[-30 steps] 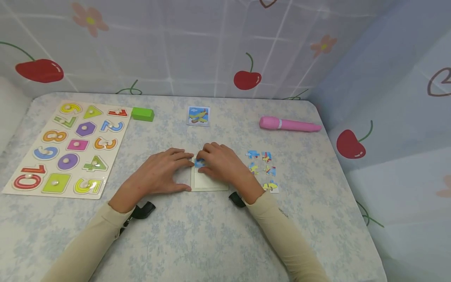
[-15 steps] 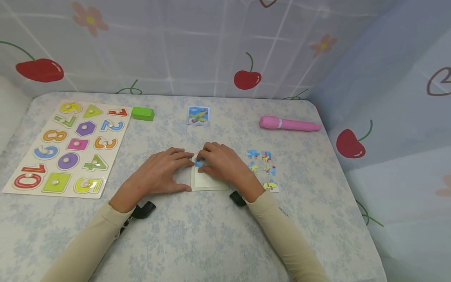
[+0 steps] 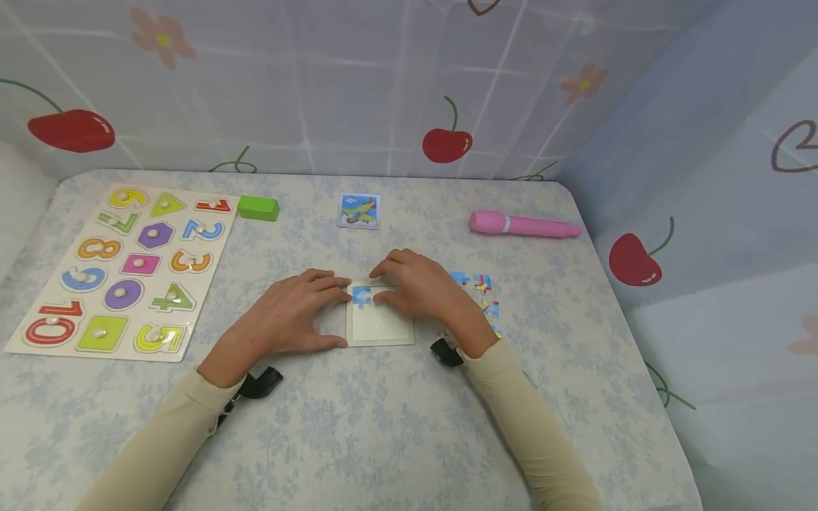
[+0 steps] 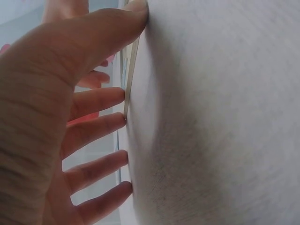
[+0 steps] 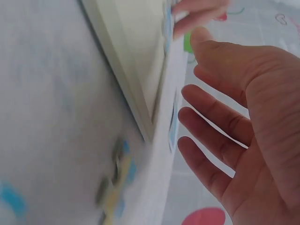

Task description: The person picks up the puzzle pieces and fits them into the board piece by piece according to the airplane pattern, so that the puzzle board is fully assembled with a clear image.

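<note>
In the head view, a small square puzzle tray (image 3: 383, 331) lies on the table. One blue jigsaw piece (image 3: 362, 296) sits in its upper left corner. My left hand (image 3: 284, 316) touches the tray's left side, thumb near the lower corner and fingertips along the edge, as the left wrist view also shows. Over the tray's right part hovers my right hand (image 3: 424, 289), fingers spread and holding nothing; the right wrist view shows them apart from the tray. Several loose jigsaw pieces (image 3: 483, 284) lie right of the tray, some partly hidden behind the right hand and wrist.
A picture card with a plane (image 3: 359, 211) lies beyond the tray. To the left is a number-and-shape board (image 3: 130, 241) with a green block (image 3: 258, 208) at its upper corner. A pink wand-shaped object (image 3: 525, 226) lies at the back right.
My right hand has let go of the blue piece in the tray and shifted slightly right, uncovering that piece. The left hand has stayed at the tray's edge.
</note>
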Action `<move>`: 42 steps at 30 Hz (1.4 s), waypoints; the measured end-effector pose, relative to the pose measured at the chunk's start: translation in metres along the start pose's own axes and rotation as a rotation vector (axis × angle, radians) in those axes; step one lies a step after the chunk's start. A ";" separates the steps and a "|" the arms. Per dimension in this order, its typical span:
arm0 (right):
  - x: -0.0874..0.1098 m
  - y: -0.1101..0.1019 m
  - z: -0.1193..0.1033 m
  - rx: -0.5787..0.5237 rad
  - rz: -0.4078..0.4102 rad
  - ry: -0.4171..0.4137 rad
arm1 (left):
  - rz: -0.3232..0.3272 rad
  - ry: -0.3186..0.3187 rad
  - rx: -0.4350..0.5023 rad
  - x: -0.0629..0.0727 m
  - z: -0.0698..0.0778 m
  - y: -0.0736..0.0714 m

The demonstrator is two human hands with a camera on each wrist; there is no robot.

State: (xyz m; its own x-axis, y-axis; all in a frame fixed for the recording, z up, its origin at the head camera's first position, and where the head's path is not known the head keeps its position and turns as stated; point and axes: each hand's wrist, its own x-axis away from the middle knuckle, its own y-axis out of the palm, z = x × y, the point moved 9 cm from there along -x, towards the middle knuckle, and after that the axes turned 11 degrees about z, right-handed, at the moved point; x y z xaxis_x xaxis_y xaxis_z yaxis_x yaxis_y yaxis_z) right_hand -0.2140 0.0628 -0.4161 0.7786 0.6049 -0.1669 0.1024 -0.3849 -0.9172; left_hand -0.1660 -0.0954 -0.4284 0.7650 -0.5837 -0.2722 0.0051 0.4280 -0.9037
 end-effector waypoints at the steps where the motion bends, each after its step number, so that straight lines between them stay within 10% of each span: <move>1: 0.001 -0.002 0.004 -0.003 0.000 0.014 | -0.001 -0.002 0.001 0.000 0.000 0.000; 42: 0.060 -0.048 0.122 -0.183 0.027 0.288 | 0.011 0.010 -0.010 0.001 0.000 0.002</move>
State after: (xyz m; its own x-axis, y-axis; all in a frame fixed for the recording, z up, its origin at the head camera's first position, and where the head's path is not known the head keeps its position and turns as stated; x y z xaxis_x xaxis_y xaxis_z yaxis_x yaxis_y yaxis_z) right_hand -0.2472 0.2025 -0.4265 0.9226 0.3813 -0.0576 0.1683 -0.5325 -0.8295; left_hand -0.1654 -0.0953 -0.4301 0.7583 -0.5861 -0.2854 -0.0100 0.4272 -0.9041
